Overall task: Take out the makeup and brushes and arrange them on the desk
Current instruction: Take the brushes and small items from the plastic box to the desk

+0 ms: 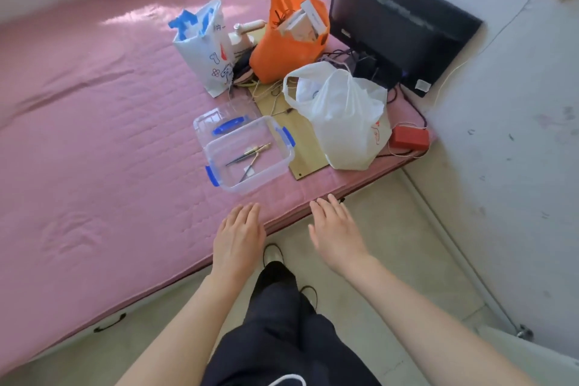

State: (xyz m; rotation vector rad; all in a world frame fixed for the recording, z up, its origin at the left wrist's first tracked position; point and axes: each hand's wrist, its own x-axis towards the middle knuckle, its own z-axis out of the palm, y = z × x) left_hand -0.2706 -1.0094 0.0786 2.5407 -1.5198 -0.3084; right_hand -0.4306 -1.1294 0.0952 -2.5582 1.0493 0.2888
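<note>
Brushes [247,156] lie loose in the clear box [283,166], lid [216,117] off just behind it, near the edge of the pink mattress [94,135]. Both hands hover just short of the box, left hand [238,235] and right hand [336,232] flat, fingers straight, holding nothing. The white plastic bag [344,122] crowds the box's right side; the orange bag [288,50] and the monitor [398,28] stand behind.

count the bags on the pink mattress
3. A white bag with blue handles stands at the back left, an orange bag beside it near the monitor, and a white plastic bag nearer, right of the clear box. Others could be hidden behind them.
</note>
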